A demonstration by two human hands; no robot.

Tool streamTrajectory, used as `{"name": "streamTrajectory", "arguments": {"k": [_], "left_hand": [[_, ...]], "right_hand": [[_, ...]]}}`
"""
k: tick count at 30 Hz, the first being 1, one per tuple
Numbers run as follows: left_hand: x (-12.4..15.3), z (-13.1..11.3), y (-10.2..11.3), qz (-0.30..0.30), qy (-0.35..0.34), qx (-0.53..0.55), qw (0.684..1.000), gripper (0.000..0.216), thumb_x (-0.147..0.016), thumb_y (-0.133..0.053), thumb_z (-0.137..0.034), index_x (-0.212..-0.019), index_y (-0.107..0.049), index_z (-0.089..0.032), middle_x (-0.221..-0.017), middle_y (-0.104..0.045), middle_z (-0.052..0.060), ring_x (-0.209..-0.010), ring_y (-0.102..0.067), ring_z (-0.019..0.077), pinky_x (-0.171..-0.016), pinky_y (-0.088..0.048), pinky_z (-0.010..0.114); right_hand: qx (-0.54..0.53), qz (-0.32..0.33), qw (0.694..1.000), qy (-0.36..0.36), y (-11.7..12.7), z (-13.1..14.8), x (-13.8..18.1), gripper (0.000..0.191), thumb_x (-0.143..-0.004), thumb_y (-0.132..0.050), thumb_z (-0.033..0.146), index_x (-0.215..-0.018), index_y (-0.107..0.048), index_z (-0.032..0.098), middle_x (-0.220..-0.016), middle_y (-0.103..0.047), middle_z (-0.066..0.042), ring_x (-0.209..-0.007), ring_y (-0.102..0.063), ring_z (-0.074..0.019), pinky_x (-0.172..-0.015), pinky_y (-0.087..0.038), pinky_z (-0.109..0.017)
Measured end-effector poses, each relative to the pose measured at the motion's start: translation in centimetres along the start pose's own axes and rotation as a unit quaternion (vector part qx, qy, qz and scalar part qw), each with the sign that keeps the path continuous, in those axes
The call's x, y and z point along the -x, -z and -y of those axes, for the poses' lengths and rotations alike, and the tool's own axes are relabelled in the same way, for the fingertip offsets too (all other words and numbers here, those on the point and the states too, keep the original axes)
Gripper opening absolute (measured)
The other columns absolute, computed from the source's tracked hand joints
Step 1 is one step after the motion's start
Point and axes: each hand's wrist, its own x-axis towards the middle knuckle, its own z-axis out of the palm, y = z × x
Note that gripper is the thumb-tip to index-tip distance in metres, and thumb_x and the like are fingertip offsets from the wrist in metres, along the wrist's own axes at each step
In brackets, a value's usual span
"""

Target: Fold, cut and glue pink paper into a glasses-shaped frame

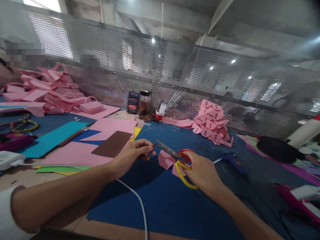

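Left fingers (147, 147) pinched together, contents unclear; right fingers (190, 156) gripping scissors (172, 152). Pink pieces (165, 160) beneath; white cable (138, 194) under left forearm (70, 193).

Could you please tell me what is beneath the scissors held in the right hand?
Two patches of pink paper show beneath the scissors, against the blue surface. The scissors cover parts of both, so their full outlines cannot be seen.
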Motion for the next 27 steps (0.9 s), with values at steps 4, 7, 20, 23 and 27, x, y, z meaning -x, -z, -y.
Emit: {"name": "streamTrajectory", "arguments": {"k": [4,7,20,23,27], "left_hand": [[0.1,0.0,-0.1,-0.003,0.008,-0.002,1.000,0.020,-0.081,-0.068,-0.033,-0.087,-0.060,-0.016,-0.082,-0.069,0.003,-0.063,-0.051,0.0086,-0.062,-0.041,0.021],[0.0,0.2,0.0,-0.001,0.007,-0.003,1.000,0.021,-0.081,-0.069,-0.035,-0.087,-0.060,-0.016,-0.082,-0.069,0.003,-0.063,-0.051,0.0086,-0.063,-0.040,0.021],[0.2,-0.1,-0.1,-0.008,0.009,-0.002,1.000,0.022,-0.079,-0.070,-0.035,-0.087,-0.061,-0.017,-0.082,-0.068,0.003,-0.064,-0.051,0.0097,-0.061,-0.038,0.021],[0.3,-0.4,-0.2,-0.012,0.002,0.007,1.000,0.021,-0.078,-0.070,-0.034,-0.085,-0.062,-0.017,-0.081,-0.067,0.003,-0.065,-0.052,0.0097,-0.062,-0.039,0.021],[0.2,-0.4,-0.1,-0.018,-0.002,0.019,1.000,0.020,-0.077,-0.071,-0.034,-0.084,-0.063,-0.017,-0.080,-0.068,0.003,-0.064,-0.052,0.0098,-0.062,-0.041,0.022]], "right_hand": [[0.027,-0.024,0.999,-0.013,0.3,-0.8,-0.5,0.030,-0.089,-0.052,0.049,-0.110,-0.060,0.030,-0.095,-0.072,0.000,-0.083,-0.068,-0.0240,-0.063,-0.037,-0.029],[0.045,-0.062,0.996,-0.037,0.9,-2.0,-1.4,0.031,-0.086,-0.055,0.049,-0.110,-0.058,0.030,-0.093,-0.072,0.001,-0.081,-0.068,-0.0237,-0.063,-0.037,-0.029],[-0.075,-0.031,0.996,0.023,0.0,0.8,0.6,0.020,-0.085,-0.057,0.038,-0.100,-0.057,0.025,-0.083,-0.067,0.002,-0.070,-0.062,-0.0158,-0.061,-0.036,-0.025],[-0.073,0.009,0.997,0.031,-0.3,1.6,1.1,0.018,-0.084,-0.058,0.038,-0.096,-0.057,0.025,-0.078,-0.066,0.002,-0.065,-0.059,-0.0149,-0.056,-0.030,-0.024],[-0.047,0.019,0.998,0.028,-0.6,1.4,1.2,0.017,-0.084,-0.057,0.037,-0.093,-0.057,0.023,-0.074,-0.065,0.002,-0.063,-0.058,-0.0150,-0.055,-0.025,-0.025]]}}
